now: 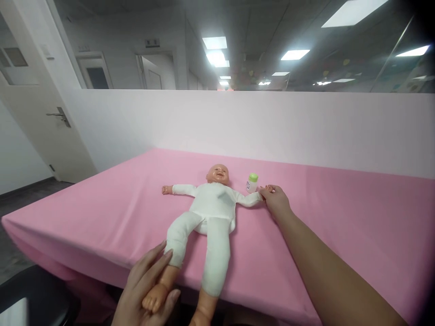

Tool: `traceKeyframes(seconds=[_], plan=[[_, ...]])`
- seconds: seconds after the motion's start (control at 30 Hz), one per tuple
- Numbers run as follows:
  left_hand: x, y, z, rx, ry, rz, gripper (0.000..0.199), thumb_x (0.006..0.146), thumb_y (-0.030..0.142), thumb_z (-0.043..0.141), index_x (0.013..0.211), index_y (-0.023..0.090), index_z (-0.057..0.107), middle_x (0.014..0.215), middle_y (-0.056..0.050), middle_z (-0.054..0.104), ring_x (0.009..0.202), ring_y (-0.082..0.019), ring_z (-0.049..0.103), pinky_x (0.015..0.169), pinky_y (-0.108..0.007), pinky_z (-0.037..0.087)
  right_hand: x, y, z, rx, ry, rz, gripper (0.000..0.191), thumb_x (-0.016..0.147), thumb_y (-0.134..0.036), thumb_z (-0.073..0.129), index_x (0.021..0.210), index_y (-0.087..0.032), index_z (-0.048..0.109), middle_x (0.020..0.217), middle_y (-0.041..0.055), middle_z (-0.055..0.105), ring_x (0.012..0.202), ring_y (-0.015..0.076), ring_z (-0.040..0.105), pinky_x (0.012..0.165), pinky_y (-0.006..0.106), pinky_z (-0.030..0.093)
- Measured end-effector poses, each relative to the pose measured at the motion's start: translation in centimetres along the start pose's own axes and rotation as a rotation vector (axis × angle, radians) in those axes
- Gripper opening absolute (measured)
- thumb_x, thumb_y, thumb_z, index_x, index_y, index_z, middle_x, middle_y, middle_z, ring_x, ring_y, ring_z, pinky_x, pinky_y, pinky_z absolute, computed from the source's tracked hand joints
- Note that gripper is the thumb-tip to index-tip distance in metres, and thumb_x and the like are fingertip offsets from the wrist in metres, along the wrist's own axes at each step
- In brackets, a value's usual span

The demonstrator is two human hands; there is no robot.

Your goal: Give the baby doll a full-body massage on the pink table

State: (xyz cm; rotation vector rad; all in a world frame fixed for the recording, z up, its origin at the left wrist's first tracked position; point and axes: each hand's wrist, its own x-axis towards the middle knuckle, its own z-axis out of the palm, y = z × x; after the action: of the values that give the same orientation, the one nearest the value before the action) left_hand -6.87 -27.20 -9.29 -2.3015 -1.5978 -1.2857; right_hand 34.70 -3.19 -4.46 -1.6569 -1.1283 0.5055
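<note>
A baby doll [214, 199] with a white cloth body lies on its back on the pink cloth, its head at the far end and its feet at the near edge. My right hand [274, 198] pinches the doll's small hand, at the end of the arm stretched to the right. Around the lower leg and foot on the left side curls my left hand [144, 285], fingers along the leg and thumb below the foot. Close to my right fingertips stands a small clear jar with a green lid [252, 183]. The other doll foot hangs at the table edge, partly cut off by the frame.
The pink-covered table [112, 208] reaches back to a white half-wall [238, 122] with glass above it. At the left is a door with a metal handle [61, 115]. A dark chair [37, 292] stands at the lower left, beside the table.
</note>
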Motion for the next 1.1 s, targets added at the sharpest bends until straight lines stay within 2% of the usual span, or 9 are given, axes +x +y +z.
traceKeyframes(seconds=[0.2,0.37,0.47,0.6,0.7,0.77,0.83,0.93,1.1], plan=[[-0.8,0.6,0.6,0.026,-0.004,-0.01,0.082,0.08,0.036,0.076,0.154,0.052,0.043,0.161,-0.005,0.043,0.136,-0.039,0.056,0.106,-0.056,0.058,0.1,0.7,-0.6,-0.252,-0.124,0.154,0.038,0.08,-0.05,0.065,0.105,-0.021,0.069,0.089,0.01,0.073,0.075,0.0265,0.066,0.066,0.036,0.049],[-1.0,1.3,-0.3,-0.084,0.001,-0.035,0.078,0.081,0.038,0.072,0.153,0.053,0.045,0.165,-0.004,0.038,0.14,-0.041,0.052,0.1,-0.055,0.062,0.0,0.5,-0.4,-0.35,-0.138,0.113,0.042,0.086,-0.053,0.06,0.112,-0.022,0.067,0.105,0.0117,0.074,0.091,0.0293,0.069,0.075,0.038,0.051],[0.3,2.7,-1.1,-0.197,0.072,-0.095,0.065,0.084,0.038,0.067,0.146,0.05,0.052,0.166,-0.004,0.036,0.144,-0.041,0.048,0.101,-0.058,0.06,-0.4,0.0,-0.1,-0.379,-0.141,0.095,0.041,0.089,-0.053,0.057,0.112,-0.021,0.068,0.106,0.012,0.075,0.095,0.0297,0.07,0.078,0.038,0.051],[5.8,5.9,-2.3,-0.362,0.266,-0.068,0.045,0.089,0.028,0.065,0.131,0.042,0.061,0.159,-0.003,0.042,0.147,-0.036,0.044,0.116,-0.059,0.048,-0.9,-0.3,0.1,-0.431,-0.141,0.088,0.041,0.091,-0.053,0.054,0.111,-0.019,0.069,0.105,0.0134,0.075,0.098,0.0314,0.071,0.081,0.04,0.052],[12.4,7.9,-3.1,-0.442,0.376,-0.073,0.031,0.09,0.033,0.064,0.121,0.033,0.066,0.151,-0.005,0.051,0.144,-0.033,0.048,0.121,-0.055,0.043,-1.1,-0.2,0.1,-0.467,-0.135,0.077,0.044,0.093,-0.054,0.05,0.116,-0.02,0.067,0.11,0.0133,0.075,0.101,0.032,0.07,0.084,0.041,0.052],[17.2,8.0,-3.0,-0.427,0.421,-0.041,0.028,0.09,0.033,0.063,0.116,0.028,0.068,0.145,-0.006,0.057,0.138,-0.031,0.053,0.118,-0.05,0.045,-1.1,0.0,0.2,-0.485,-0.13,0.067,0.047,0.094,-0.056,0.048,0.119,-0.02,0.066,0.114,0.013,0.074,0.105,0.0321,0.07,0.086,0.041,0.052],[21.6,6.8,-2.0,-0.419,0.397,-0.06,0.026,0.09,0.032,0.06,0.113,0.025,0.07,0.138,-0.007,0.061,0.131,-0.029,0.057,0.114,-0.045,0.048,-1.0,0.2,0.2,-0.496,-0.128,0.057,0.05,0.094,-0.058,0.047,0.122,-0.02,0.065,0.118,0.013,0.074,0.11,0.0322,0.069,0.089,0.041,0.052],[26.6,2.7,1.1,-0.417,0.238,-0.13,0.028,0.088,0.033,0.058,0.111,0.023,0.071,0.126,-0.007,0.068,0.113,-0.026,0.065,0.102,-0.041,0.054,-0.7,0.5,0.4,-0.504,-0.122,0.057,0.057,0.093,-0.06,0.048,0.13,-0.02,0.063,0.127,0.0149,0.071,0.117,0.0337,0.067,0.094,0.042,0.052],[28.7,-6.8,5.0,-0.26,-0.064,-0.26,0.037,0.08,0.037,0.065,0.112,0.022,0.074,0.128,-0.01,0.071,0.118,-0.031,0.065,0.103,-0.042,0.051,0.3,1.2,0.4,-0.484,-0.107,0.066,0.064,0.091,-0.057,0.054,0.141,-0.018,0.056,0.131,0.0152,0.069,0.121,0.0327,0.066,0.1,0.043,0.051]])
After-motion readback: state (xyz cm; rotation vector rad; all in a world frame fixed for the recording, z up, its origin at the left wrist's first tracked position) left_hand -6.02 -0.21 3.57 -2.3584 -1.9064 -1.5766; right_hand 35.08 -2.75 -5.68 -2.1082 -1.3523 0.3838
